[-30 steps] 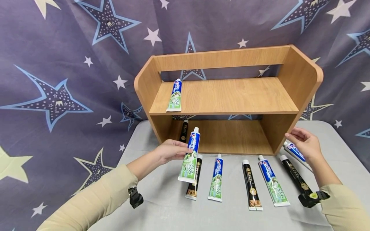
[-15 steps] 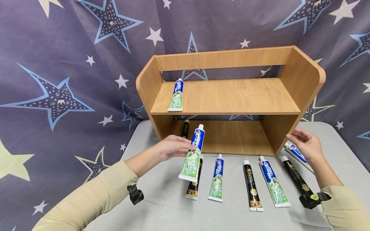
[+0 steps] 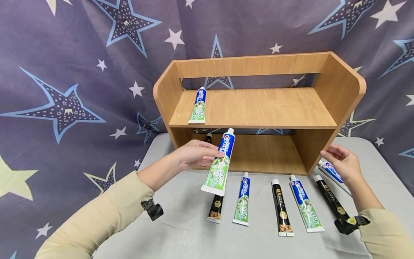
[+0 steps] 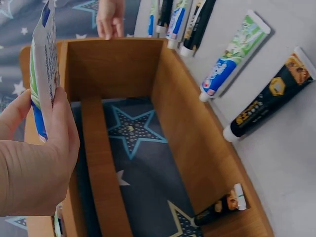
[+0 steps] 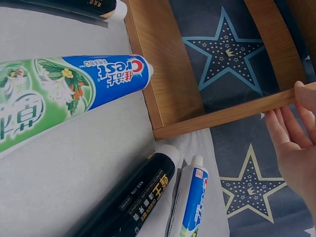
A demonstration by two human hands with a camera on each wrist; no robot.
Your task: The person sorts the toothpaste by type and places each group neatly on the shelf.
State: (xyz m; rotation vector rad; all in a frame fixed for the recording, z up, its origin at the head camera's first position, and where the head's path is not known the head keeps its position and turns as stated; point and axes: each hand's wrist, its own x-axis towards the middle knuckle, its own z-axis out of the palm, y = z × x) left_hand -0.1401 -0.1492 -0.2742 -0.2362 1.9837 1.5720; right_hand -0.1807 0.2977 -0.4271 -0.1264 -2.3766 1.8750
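Black tube [image 3: 215,209], cap end invisible in head view behind the held blue-and-green tube [image 3: 219,168]

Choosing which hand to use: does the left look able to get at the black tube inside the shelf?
Probably not as it stands: though the black tube lies in the open-fronted shelf, the left hand holds a Crest tube.

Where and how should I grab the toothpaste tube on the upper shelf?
I'd pinch the tube across its middle, by its long edges, coming from the front and above. It lies with its cap toward the back and its flat end near the shelf's front edge; the side board on its left leaves less room there.
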